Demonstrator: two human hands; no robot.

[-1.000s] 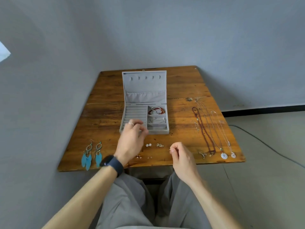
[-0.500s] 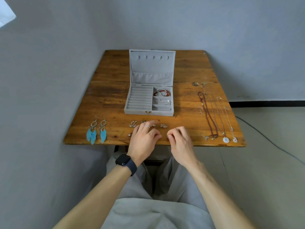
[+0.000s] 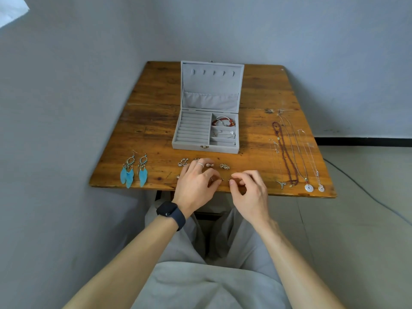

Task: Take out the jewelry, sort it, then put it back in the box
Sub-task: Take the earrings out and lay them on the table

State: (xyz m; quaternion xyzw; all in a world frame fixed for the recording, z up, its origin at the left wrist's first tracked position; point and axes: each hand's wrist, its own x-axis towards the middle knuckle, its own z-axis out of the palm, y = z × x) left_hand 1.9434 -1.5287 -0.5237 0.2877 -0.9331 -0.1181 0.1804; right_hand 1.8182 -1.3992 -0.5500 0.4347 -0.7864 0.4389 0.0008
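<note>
Head view: at 6 o'clock of the jewelry box (image 3: 191, 147), left hand (image 3: 196, 186) pinches 1 small earring (image 3: 221, 179); right hand (image 3: 252, 195) pinches another.

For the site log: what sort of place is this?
Likely a bare room, home or workshop unclear: a worn wooden table in a corner of plain grey walls, and a dark skirting strip.
</note>
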